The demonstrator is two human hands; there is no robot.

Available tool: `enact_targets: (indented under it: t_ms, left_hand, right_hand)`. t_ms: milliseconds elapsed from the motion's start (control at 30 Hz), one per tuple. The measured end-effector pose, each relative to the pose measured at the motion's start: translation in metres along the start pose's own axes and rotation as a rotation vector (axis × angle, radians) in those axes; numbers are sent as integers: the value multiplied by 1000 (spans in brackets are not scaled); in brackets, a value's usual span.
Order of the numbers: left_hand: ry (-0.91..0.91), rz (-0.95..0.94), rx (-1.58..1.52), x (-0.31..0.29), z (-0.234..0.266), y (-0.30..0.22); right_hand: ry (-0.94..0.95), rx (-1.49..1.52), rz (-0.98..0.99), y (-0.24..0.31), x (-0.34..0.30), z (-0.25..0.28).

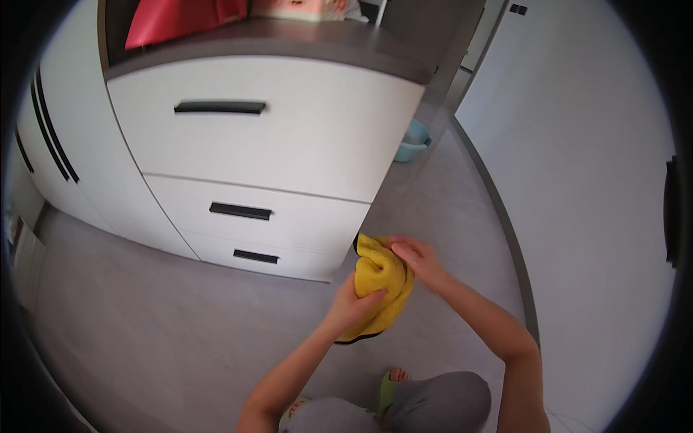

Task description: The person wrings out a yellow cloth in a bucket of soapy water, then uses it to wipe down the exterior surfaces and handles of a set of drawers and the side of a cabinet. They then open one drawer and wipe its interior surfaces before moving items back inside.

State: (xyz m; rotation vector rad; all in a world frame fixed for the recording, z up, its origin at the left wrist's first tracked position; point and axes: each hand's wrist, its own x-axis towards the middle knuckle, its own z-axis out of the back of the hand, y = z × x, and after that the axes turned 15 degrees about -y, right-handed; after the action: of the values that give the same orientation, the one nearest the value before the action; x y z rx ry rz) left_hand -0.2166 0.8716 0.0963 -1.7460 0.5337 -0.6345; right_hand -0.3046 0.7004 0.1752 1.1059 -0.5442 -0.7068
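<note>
A yellow cloth (385, 278) with a dark edging hangs folded between my two hands, above the floor and close to the corner of a white drawer cabinet. My left hand (351, 303) grips its left side, the thumb lying across the front and the fingers hidden behind the fabric. At the cloth's upper right, my right hand (419, 261) is closed on it, with the fingers bent over the top edge.
The white cabinet (260, 151) has three drawers with black handles. On its dark top (303, 42) lie a red bag (180, 20) and a patterned box (299, 9). Beyond its corner a light blue basin (413, 141) stands on the grey floor (447, 209). A white wall (577, 180) rises at right.
</note>
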Motion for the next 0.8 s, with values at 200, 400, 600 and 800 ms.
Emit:
enact_targets:
  t_ms: [200, 400, 600, 800]
  left_hand:
    - [-6, 310, -223, 20, 30, -81]
    - [-43, 250, -133, 29, -11, -85]
    - [-138, -641, 882, 31, 16, -79]
    - [-379, -809, 1133, 36, 14, -78]
  right_hand:
    - [0, -672, 260, 18, -10, 47]
    - [177, 797, -83, -34, -42, -36]
    - [-200, 1147, -243, 1, 0, -24]
    - [-619, 519, 838, 127, 44, -40]
